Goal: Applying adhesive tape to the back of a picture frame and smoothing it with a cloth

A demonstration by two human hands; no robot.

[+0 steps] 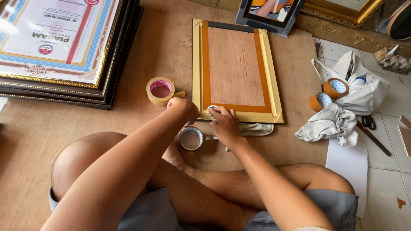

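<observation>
A picture frame (234, 68) lies face down on a brown board, its wooden back edged with gold trim and brown tape. My left hand (184, 108) is closed into a fist at the frame's near left corner. My right hand (224, 124) presses on the frame's near edge, fingers on a small roll of tape (212, 108). A grey-rimmed tape roll (191, 138) lies just below my hands. A tan tape roll (160, 90) with a loose end sits left of the frame. A grey cloth (257, 129) lies under the frame's near edge.
A stack of dark framed certificates (64, 51) stands at far left. Two brown tape rolls (329, 93) rest on white cloth and a bag at right, with scissors (369, 122) and a stick beside them. More frames lean at the back. My crossed legs fill the foreground.
</observation>
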